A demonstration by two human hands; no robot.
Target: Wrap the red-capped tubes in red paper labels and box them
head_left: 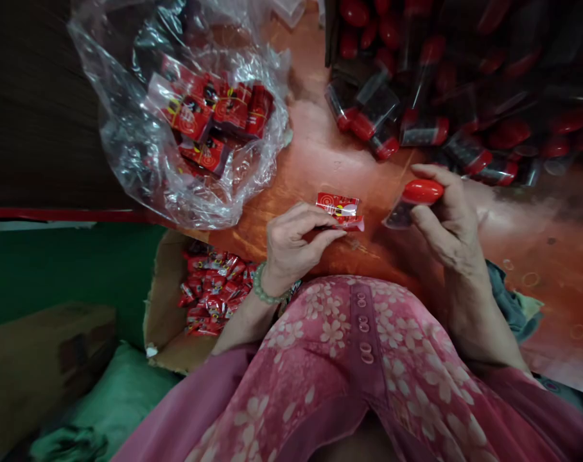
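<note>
Between its thumb and fingers, my left hand (298,244) pinches a small red printed label sleeve (338,206) just above the table. My right hand (448,221) grips a clear bottle by its glossy red cap (422,191). The bottle's see-through body (398,213) points down and to the left, with dark contents that I cannot make out. A gap separates the two hands, and the bottle and the sleeve do not touch.
A clear plastic bag (253,186) with stacks of red labels (190,115) lies at the back left. Many red-capped bottles (424,131) are heaped at the back right. Below the table's left edge, a cardboard box (164,295) holds red-wrapped pieces (214,289). The orange table (315,141) is shiny.
</note>
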